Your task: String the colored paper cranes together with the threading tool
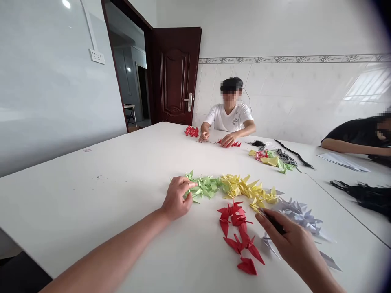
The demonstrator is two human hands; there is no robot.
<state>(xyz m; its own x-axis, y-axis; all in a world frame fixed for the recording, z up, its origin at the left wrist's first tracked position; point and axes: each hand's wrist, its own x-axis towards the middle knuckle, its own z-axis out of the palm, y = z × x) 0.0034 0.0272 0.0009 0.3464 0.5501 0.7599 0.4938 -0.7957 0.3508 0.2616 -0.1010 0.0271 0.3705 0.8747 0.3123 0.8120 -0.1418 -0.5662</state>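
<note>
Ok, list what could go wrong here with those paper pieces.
The dark object in the right hand points towards the yellow pieces and might nick one. That hand is also close to the white pieces and could brush them askew. The left hand is at the crowded green pieces, where a tug might disturb several.

Paper cranes, all sharp folded points, sprawl in coloured bunches over the white table (122, 195). The green cranes (207, 187) splay beside the left hand (179, 197) and run into the yellow cranes (242, 186); the white cranes (301, 215) spread around the right hand (291, 240). The red cranes (241, 240) straggle nearer me. A slim dark tool (277, 224) sits tilted in the right fingers, its tip by the yellow ones.
</note>
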